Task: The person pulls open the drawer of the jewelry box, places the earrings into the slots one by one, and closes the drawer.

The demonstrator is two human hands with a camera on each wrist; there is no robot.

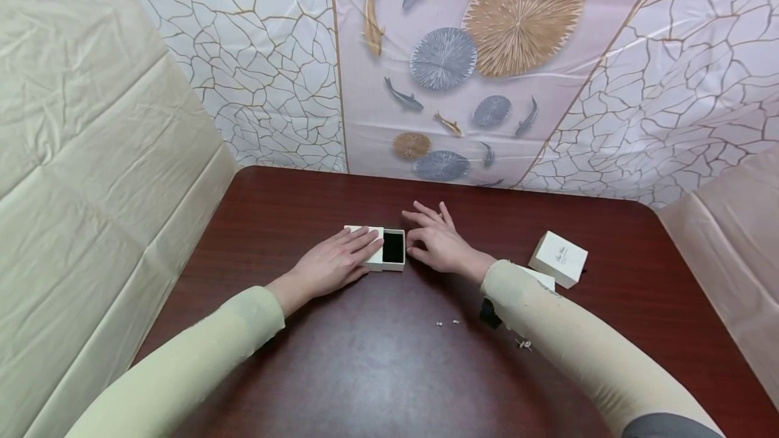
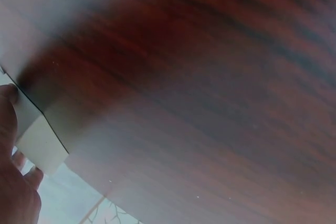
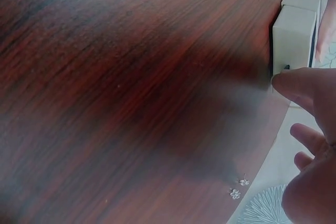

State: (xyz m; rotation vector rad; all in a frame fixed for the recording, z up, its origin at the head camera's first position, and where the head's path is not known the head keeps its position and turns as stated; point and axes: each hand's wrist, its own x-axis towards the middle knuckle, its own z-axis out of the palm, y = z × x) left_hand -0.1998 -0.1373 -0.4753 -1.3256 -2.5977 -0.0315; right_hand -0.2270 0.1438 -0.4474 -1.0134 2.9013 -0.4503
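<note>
A small white drawer-style jewelry box [image 1: 374,266] lies on the table, its drawer [image 1: 394,268] partly out to the right and showing a black lining. My left hand [image 1: 333,262] grips the outer sleeve, fingers over the top and thumb along the near side. At the drawer's right end, my right hand [image 1: 441,243] has thumb and forefinger bent together, the other fingers spread. The right wrist view shows a dark pull tab [image 3: 286,67] beside the thumb tip on the drawer's end. Whatever lies between those fingertips is hidden.
Two more white boxes lie at the right: one with lettering [image 1: 560,259], another [image 1: 538,278] partly behind my sleeve. Small silvery earrings [image 1: 456,321] rest on the near table, and others [image 1: 524,345] beside my right forearm. A black piece [image 1: 489,313] sits against that forearm.
</note>
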